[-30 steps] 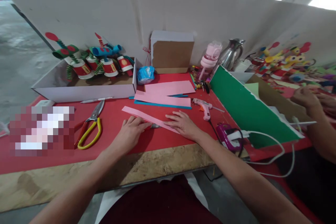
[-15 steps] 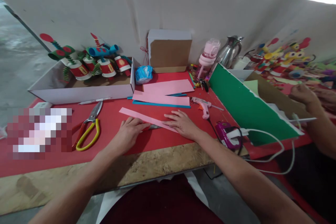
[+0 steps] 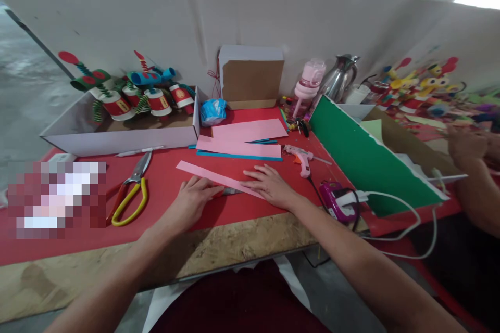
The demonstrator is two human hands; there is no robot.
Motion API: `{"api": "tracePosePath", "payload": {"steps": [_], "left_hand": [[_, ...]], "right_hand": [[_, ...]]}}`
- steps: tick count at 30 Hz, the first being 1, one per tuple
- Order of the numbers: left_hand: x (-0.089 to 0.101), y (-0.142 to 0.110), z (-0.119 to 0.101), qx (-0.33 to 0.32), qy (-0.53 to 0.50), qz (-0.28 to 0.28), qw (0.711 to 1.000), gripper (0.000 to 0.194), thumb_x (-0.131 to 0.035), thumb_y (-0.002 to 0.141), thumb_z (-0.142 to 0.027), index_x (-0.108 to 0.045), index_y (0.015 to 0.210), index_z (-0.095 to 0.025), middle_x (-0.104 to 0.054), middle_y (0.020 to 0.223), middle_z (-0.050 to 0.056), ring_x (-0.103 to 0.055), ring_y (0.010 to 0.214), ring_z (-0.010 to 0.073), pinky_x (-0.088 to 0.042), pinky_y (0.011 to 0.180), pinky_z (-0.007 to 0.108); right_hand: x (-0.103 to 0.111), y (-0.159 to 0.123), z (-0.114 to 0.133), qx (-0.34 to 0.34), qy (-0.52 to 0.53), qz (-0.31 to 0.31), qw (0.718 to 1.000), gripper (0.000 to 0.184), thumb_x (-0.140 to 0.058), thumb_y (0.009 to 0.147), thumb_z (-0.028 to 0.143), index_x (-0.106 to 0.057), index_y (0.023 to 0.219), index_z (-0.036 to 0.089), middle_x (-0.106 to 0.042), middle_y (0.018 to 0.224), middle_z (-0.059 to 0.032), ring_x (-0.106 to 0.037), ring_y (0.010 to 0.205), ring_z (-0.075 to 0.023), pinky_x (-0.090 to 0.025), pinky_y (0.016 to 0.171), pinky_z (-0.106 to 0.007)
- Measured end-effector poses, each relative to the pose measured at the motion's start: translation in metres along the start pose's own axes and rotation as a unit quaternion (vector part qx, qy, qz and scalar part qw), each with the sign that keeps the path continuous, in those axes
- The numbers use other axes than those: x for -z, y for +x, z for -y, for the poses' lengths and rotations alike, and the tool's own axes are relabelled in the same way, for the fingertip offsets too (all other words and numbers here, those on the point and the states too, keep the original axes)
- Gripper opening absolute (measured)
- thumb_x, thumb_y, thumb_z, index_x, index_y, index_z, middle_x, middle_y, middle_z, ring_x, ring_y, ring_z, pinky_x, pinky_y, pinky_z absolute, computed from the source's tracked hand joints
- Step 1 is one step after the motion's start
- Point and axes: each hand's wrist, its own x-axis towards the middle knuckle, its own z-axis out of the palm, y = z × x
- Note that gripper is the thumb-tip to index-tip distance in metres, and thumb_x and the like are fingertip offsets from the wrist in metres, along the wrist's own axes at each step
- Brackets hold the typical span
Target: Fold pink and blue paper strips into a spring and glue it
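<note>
A long narrow pink paper strip point(image 3: 195, 169) lies slanted on the red tabletop in front of me. My left hand point(image 3: 193, 199) rests over its lower edge, fingers slightly bent and apart, thumb pointing right. On the strip's right end my right hand point(image 3: 271, 186) lies flat with its fingers spread. Between the hands a thin grey flat piece point(image 3: 232, 191) shows beside the strip; its kind is not clear and its ends are hidden. Just behind are wider pink paper sheets point(image 3: 250, 131) and blue strips point(image 3: 238, 155).
Scissors point(image 3: 130, 195) with red and yellow handles lie left, beside a white pen point(image 3: 140, 151). A white box point(image 3: 117, 140) holds paper-cup figures. At right are a pink glue gun point(image 3: 304, 158), a purple power block point(image 3: 339, 200), cables and a green panel point(image 3: 367, 156). Another person's hand point(image 3: 466, 145) is beyond.
My hands and the strip stay nearly in place. The view has shifted slightly. The other person's hands at the far right have moved a little.
</note>
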Motion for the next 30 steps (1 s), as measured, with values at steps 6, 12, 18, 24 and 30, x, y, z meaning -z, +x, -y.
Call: {"api": "tracePosePath", "payload": {"steps": [6, 12, 18, 24, 30], "left_hand": [[-0.001, 0.003, -0.006, -0.015, 0.008, 0.007, 1.000, 0.047, -0.034, 0.085, -0.009, -0.061, 0.118, -0.029, -0.058, 0.104, 0.009, -0.045, 0.093, 0.0239, -0.038, 0.073, 0.035], [-0.002, 0.006, -0.014, -0.017, 0.001, 0.008, 1.000, 0.046, -0.033, 0.086, -0.010, -0.060, 0.118, -0.029, -0.058, 0.101, 0.008, -0.045, 0.091, 0.0227, -0.037, 0.072, 0.034], [-0.003, 0.007, -0.020, -0.017, 0.007, 0.016, 1.000, 0.046, -0.036, 0.085, -0.008, -0.060, 0.118, -0.028, -0.058, 0.103, 0.008, -0.045, 0.092, 0.0234, -0.036, 0.072, 0.034], [-0.004, 0.007, -0.023, -0.017, -0.009, 0.016, 1.000, 0.045, -0.037, 0.085, -0.008, -0.061, 0.117, -0.028, -0.058, 0.102, 0.008, -0.045, 0.092, 0.0232, -0.036, 0.071, 0.033], [-0.006, 0.008, -0.027, -0.013, -0.006, 0.022, 1.000, 0.047, -0.037, 0.085, -0.008, -0.059, 0.120, -0.029, -0.057, 0.102, 0.008, -0.044, 0.096, 0.0242, -0.036, 0.072, 0.033]], "right_hand": [[-0.001, 0.000, 0.000, 0.006, -0.004, -0.008, 1.000, 0.039, -0.042, 0.093, 0.025, -0.049, 0.129, 0.037, -0.043, 0.143, 0.0025, -0.034, 0.131, -0.0230, -0.021, 0.110, -0.047], [-0.003, 0.000, -0.001, 0.006, -0.006, -0.010, 1.000, 0.040, -0.043, 0.092, 0.024, -0.048, 0.130, 0.037, -0.042, 0.143, 0.0018, -0.035, 0.130, -0.0226, -0.020, 0.110, -0.047], [-0.003, 0.000, -0.002, 0.008, -0.006, -0.012, 1.000, 0.040, -0.044, 0.092, 0.026, -0.048, 0.130, 0.038, -0.043, 0.143, 0.0024, -0.035, 0.130, -0.0231, -0.021, 0.109, -0.047], [-0.003, 0.001, -0.001, 0.002, -0.003, -0.011, 1.000, 0.037, -0.042, 0.093, 0.029, -0.049, 0.129, 0.037, -0.043, 0.143, 0.0024, -0.034, 0.130, -0.0233, -0.021, 0.109, -0.047], [-0.001, 0.002, -0.001, 0.001, 0.011, -0.008, 1.000, 0.036, -0.040, 0.094, 0.029, -0.050, 0.128, 0.036, -0.043, 0.143, 0.0015, -0.035, 0.131, -0.0222, -0.021, 0.109, -0.048]]}}
